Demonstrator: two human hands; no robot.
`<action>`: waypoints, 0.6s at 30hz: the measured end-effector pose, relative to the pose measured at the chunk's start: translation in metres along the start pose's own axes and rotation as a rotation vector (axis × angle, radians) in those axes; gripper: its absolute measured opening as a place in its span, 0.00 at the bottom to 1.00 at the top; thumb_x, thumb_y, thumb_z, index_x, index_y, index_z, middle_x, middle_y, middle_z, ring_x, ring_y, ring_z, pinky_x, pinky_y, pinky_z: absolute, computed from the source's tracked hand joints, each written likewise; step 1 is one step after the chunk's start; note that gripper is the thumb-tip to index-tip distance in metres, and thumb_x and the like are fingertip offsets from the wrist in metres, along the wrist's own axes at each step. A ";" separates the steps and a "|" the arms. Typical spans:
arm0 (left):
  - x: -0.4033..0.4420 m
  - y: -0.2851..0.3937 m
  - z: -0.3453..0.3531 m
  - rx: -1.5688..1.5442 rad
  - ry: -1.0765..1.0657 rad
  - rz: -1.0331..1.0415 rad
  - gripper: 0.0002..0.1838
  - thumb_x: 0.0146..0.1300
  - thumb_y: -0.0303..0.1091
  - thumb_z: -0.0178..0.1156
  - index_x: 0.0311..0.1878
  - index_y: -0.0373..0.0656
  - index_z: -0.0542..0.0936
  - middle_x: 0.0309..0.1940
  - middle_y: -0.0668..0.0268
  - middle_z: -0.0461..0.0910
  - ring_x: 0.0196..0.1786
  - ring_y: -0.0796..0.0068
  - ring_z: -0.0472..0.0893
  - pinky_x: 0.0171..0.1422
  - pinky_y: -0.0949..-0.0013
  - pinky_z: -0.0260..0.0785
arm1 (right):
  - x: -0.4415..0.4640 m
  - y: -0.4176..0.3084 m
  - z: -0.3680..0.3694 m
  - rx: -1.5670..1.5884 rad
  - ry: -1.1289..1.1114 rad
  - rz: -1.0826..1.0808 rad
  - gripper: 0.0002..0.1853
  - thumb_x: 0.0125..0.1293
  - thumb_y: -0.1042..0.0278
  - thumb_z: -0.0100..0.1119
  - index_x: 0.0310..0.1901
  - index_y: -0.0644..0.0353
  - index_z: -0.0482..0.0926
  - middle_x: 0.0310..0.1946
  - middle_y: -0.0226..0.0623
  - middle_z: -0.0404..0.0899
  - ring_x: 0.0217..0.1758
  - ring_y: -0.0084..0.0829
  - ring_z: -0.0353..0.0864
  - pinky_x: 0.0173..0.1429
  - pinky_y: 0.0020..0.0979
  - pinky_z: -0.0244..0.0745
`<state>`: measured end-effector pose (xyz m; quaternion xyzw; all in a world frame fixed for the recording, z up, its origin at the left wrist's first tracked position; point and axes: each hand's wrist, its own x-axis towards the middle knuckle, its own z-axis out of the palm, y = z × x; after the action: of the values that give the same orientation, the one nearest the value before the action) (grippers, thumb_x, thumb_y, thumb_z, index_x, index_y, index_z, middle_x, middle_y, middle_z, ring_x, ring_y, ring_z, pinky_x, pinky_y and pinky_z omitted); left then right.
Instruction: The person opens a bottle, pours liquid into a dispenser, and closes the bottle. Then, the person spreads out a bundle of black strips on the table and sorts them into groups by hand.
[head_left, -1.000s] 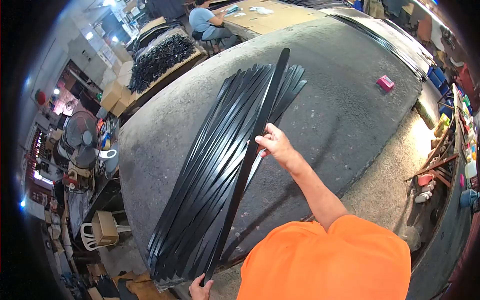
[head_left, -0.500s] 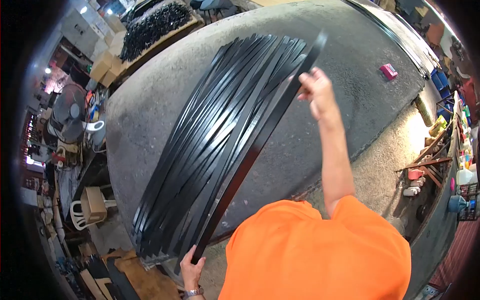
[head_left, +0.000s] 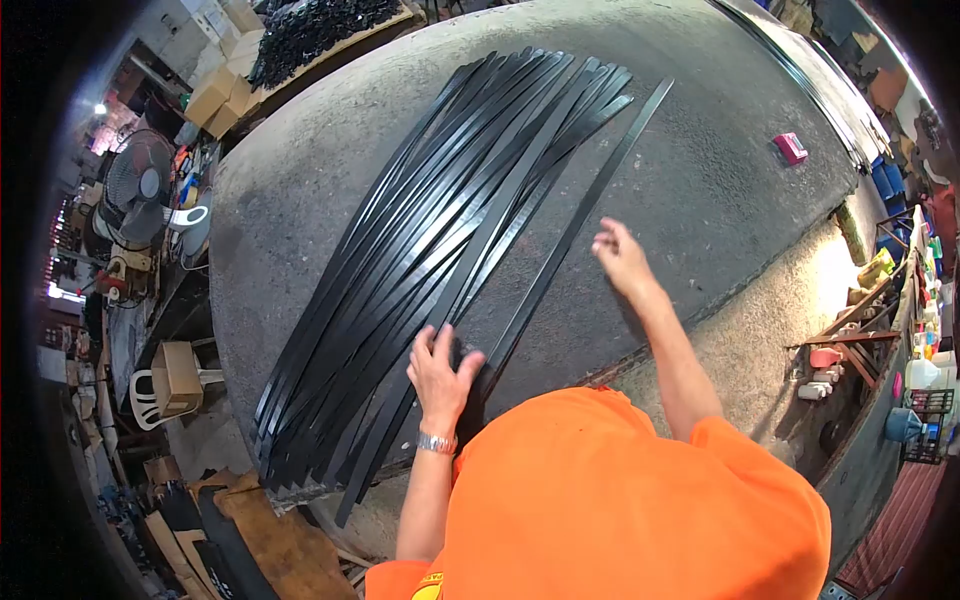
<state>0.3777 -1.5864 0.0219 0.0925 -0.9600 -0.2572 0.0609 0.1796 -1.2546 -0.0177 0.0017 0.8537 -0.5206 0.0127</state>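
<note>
A pile of long black strips (head_left: 430, 250) lies fanned diagonally on the dark stone-like table (head_left: 290, 220). To its right, a single black strip (head_left: 580, 215) rests apart on the surface, its lower end hidden near my body. My left hand (head_left: 438, 375), with a metal watch on the wrist, is over the lower right part of the pile, fingers spread and holding nothing. My right hand (head_left: 622, 258) hovers just right of the single strip, its fingers apart and empty.
A small pink box (head_left: 790, 149) sits on the table's right side. More strips (head_left: 780, 60) lie along the far right edge. At the left are a fan (head_left: 138, 185) and a white chair (head_left: 146, 400) with a cardboard box (head_left: 176, 378). A heap of black pieces (head_left: 320, 38) is at the back.
The strip that both hands held now lies on the table to the right of the pile. My left hand has moved up and right; my right hand has come down. Both have let go.
</note>
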 end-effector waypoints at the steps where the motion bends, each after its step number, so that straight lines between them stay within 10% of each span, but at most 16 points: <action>1: 0.011 -0.008 0.007 0.061 0.086 -0.012 0.38 0.61 0.52 0.73 0.71 0.45 0.75 0.71 0.53 0.67 0.70 0.48 0.70 0.69 0.44 0.63 | -0.015 -0.003 0.009 0.022 -0.042 0.016 0.27 0.69 0.63 0.64 0.68 0.61 0.74 0.54 0.47 0.86 0.56 0.39 0.87 0.62 0.38 0.80; 7: 0.057 -0.042 0.006 -0.059 -0.020 -0.120 0.24 0.54 0.37 0.78 0.54 0.43 0.83 0.45 0.60 0.80 0.52 0.57 0.79 0.58 0.57 0.73 | -0.062 -0.054 0.032 0.004 -0.254 0.082 0.21 0.73 0.60 0.60 0.63 0.59 0.79 0.55 0.51 0.86 0.61 0.46 0.85 0.64 0.41 0.78; 13: 0.067 -0.034 -0.017 0.312 0.360 -0.139 0.26 0.55 0.41 0.78 0.54 0.43 0.82 0.50 0.60 0.79 0.56 0.55 0.79 0.60 0.50 0.71 | -0.074 -0.064 0.038 0.042 -0.292 0.159 0.21 0.74 0.61 0.58 0.63 0.61 0.79 0.57 0.51 0.85 0.63 0.47 0.84 0.66 0.42 0.77; 18: 0.059 -0.029 0.005 0.105 -0.030 -0.016 0.26 0.58 0.44 0.76 0.56 0.45 0.80 0.54 0.59 0.78 0.60 0.53 0.77 0.59 0.47 0.71 | -0.082 -0.055 0.055 0.001 -0.366 0.141 0.20 0.73 0.61 0.57 0.62 0.60 0.80 0.56 0.52 0.86 0.63 0.49 0.84 0.66 0.43 0.77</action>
<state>0.3239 -1.6203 0.0068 0.0996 -0.9722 -0.2081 0.0395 0.2615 -1.3278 0.0082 -0.0330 0.8348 -0.5102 0.2043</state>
